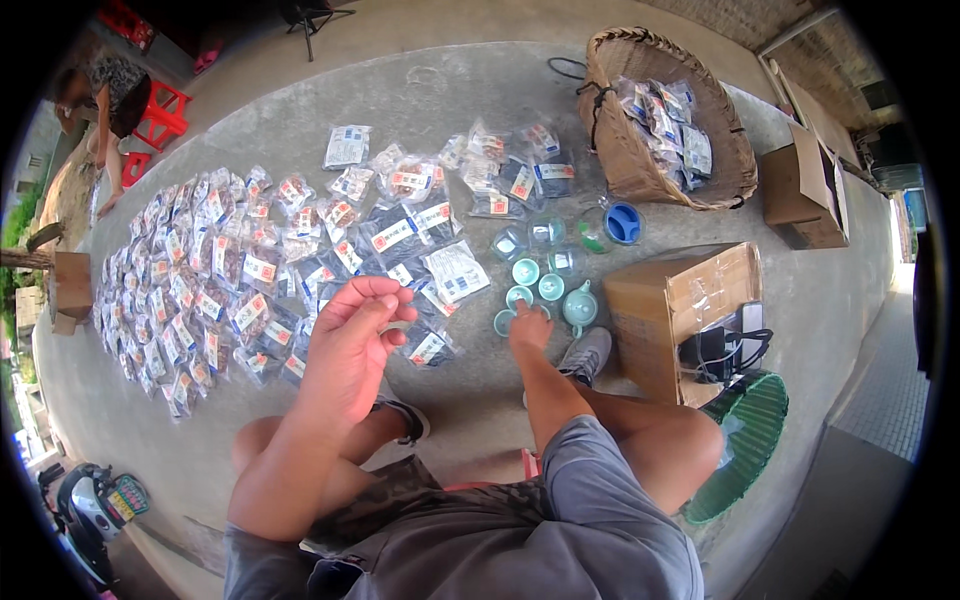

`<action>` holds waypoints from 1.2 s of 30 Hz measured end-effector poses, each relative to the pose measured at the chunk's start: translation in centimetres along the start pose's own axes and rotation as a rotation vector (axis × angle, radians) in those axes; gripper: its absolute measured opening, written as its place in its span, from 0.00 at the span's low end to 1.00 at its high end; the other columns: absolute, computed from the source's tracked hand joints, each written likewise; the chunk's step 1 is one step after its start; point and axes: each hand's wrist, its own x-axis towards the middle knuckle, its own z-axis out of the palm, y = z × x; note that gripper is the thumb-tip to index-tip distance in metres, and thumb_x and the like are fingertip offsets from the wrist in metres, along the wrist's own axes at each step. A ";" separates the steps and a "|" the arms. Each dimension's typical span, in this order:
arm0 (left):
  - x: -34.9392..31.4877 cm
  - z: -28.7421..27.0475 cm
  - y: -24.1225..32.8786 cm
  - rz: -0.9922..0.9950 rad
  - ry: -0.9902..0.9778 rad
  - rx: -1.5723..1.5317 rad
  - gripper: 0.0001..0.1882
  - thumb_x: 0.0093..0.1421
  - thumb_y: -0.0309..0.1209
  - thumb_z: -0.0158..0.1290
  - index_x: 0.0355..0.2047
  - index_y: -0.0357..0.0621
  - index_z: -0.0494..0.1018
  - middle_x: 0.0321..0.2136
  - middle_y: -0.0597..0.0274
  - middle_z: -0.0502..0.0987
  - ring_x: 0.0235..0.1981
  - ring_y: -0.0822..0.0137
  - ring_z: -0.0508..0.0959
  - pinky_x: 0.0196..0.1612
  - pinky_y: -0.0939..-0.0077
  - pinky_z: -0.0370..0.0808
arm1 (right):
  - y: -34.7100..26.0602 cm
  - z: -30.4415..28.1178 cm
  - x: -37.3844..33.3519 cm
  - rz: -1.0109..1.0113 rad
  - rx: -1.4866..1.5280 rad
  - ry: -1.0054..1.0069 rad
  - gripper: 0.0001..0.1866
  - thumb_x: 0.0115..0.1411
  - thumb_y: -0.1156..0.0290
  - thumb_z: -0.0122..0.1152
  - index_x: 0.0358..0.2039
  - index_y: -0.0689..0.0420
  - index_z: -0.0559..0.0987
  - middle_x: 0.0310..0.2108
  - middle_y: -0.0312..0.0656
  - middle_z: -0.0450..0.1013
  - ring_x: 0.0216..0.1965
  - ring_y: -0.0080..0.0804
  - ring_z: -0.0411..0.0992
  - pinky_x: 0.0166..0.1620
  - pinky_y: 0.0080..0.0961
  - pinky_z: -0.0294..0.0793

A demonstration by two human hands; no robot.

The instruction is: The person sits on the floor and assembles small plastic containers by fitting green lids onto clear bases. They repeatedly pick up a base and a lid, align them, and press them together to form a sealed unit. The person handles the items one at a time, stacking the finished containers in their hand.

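Note:
My left hand (358,345) is raised over the plastic packets, fingers curled and pinched around a small pale thing (396,326); only its edge shows, so I cannot make out what it is. Lower and to the right, my right hand (530,328) reaches down among small light-green teacups, its fingers closed at a cup (541,312). Just beyond the fingers sits another teacup (518,296), with more cups (525,271) farther off. A matching green teapot (580,308) stands to the right of that hand. Clear glass cups (547,231) are grouped behind the green ones.
Many clear packets (200,265) cover the concrete floor at left. A woven basket (667,120) holds more packets at far right. Nearer stand a cardboard box (680,310), a glass jug with blue inside (622,223) and a green basket (745,450). Another person (115,90) bends near red stools.

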 end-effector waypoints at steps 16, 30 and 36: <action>1.5 0.3 -0.2 0.009 -0.101 0.097 0.12 0.70 0.32 0.56 0.51 0.46 0.75 0.48 0.63 0.80 0.49 0.69 0.77 0.51 0.70 0.70 | -6.0 -5.9 -3.2 -0.013 0.542 0.059 0.20 0.60 0.63 0.66 0.52 0.53 0.83 0.35 0.50 0.83 0.40 0.52 0.82 0.46 0.47 0.79; -1.5 2.0 -2.0 -0.091 -0.221 -0.269 0.33 0.67 0.64 0.54 0.64 0.60 0.68 0.59 0.60 0.74 0.60 0.58 0.76 0.59 0.46 0.75 | -14.3 -41.1 -11.3 -1.064 0.511 0.326 0.14 0.55 0.71 0.70 0.43 0.56 0.83 0.31 0.48 0.79 0.29 0.48 0.80 0.33 0.44 0.77; -4.6 4.4 -1.5 -0.084 -0.315 -0.304 0.32 0.70 0.64 0.50 0.60 0.54 0.71 0.55 0.61 0.77 0.57 0.62 0.78 0.59 0.57 0.76 | -11.8 -44.4 -16.1 -1.083 0.359 0.441 0.14 0.53 0.73 0.69 0.42 0.54 0.81 0.30 0.44 0.75 0.33 0.49 0.78 0.37 0.46 0.76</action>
